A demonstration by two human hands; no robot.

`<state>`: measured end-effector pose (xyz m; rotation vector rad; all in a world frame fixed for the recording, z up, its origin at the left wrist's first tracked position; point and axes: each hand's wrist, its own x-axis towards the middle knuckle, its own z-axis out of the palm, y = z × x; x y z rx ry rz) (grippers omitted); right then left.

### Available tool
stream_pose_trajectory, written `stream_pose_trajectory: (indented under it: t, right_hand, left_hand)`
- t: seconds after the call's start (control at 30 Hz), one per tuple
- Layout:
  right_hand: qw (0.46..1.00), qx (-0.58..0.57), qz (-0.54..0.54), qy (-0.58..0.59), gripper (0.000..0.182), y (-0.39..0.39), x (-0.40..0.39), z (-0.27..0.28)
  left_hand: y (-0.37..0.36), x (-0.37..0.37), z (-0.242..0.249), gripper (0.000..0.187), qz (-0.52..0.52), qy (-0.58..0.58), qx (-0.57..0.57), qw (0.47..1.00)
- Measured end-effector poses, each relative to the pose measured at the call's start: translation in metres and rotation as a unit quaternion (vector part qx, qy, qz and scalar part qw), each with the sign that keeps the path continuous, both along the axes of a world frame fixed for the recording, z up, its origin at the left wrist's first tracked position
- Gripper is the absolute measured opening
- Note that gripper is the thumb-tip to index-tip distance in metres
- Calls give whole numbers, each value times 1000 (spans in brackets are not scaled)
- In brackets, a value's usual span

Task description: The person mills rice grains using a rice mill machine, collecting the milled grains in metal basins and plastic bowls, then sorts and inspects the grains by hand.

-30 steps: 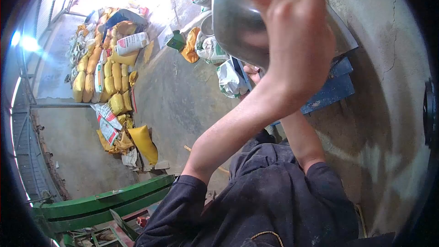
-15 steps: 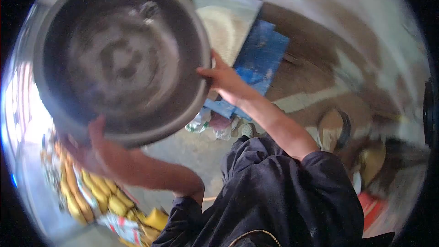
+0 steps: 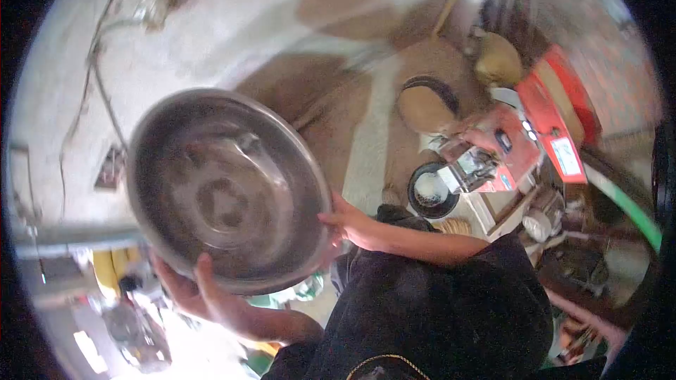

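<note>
A large, round grey basin is held out in front of me, tilted so that its inside faces me. Its bottom has ring-shaped marks and a bright patch, perhaps glare or water. My left hand grips the lower left of the rim, thumb up over the edge and fingers behind. On the right side of the rim, my right hand has its thumb on the inside and its other fingers underneath, partly hidden.
A red machine stands to the right, with a black bowl holding white material below its metal outlet. Beyond are a round tan object and a yellowish sack-like thing. Cables run along the pale wall on the left.
My view and body have swung right, away from the blue board and yellow bundles. The basin, still in both hands, now sits lower in view, and the red machine has come into sight.
</note>
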<state>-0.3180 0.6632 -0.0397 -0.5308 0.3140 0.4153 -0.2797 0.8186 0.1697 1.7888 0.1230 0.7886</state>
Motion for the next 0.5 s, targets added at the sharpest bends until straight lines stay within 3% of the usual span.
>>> stream_pose_trajectory:
  t: [0.13, 0.17, 0.23, 0.3, 0.33, 0.4, 0.47, 0.5]
  right_hand:
    - [986, -98, -122, 46, 74, -47, -48, -30]
    - [978, -113, -160, 74, 75, -56, -61, -42]
    - [957, -168, -177, 159, 69, -81, -81, -49]
    - [939, -227, -230, 114, 63, -99, -98, -79]
    - [931, -266, -208, 141, 59, -116, -111, -15]
    - [945, -250, -166, 130, 54, -136, -117, -63]
    - [927, -215, -253, 173, 59, -149, -126, -108]
    - [919, -246, -240, 192, 60, -155, -134, -75]
  left_hand:
    - [-33, 8, -43, 69, -194, 78, -50, 977]
    - [-36, 10, -69, 68, -222, 70, -17, 972]
    - [-57, 6, -89, 68, -259, 104, -23, 960]
    - [-57, 14, -136, 67, -228, 87, 62, 968]
    - [-74, 11, -133, 65, -277, 83, 52, 956]
    - [-98, 16, -132, 62, -358, 56, 1, 932]
    - [-122, 24, -143, 61, -391, 55, -74, 916]
    - [-135, 23, -137, 61, -401, 78, -112, 906]
